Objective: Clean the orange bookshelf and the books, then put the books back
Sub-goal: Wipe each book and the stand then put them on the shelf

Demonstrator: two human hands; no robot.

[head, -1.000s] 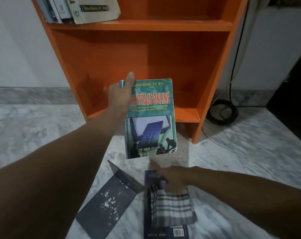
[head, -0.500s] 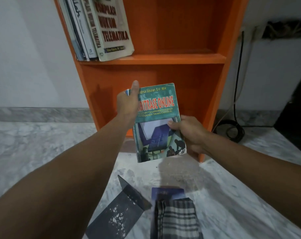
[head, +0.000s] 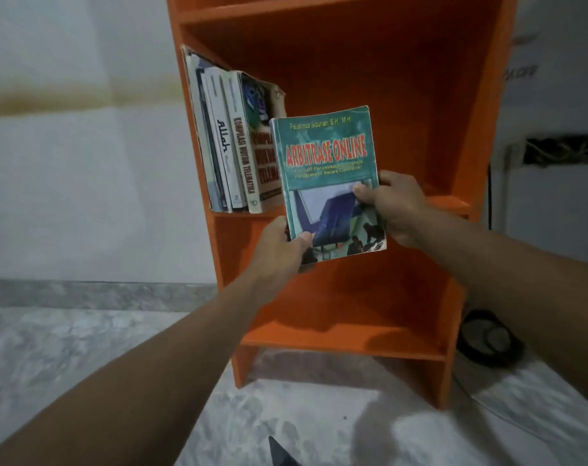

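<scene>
Green paperback (head: 326, 183) held upright, cover facing the person, before the orange bookshelf (head: 420, 129). Left hand (head: 282, 245) pinches its lower corner from below; right hand (head: 397, 206) grips its right edge, thumb on the cover. Two-handed hold judged to steady it for shelving beside the leaning books (head: 232, 146), above the left hand.

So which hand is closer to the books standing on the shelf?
Left. The left hand grips the green book at its lower left corner, just below the standing books; the right hand pinches its right edge, farther away.
</scene>
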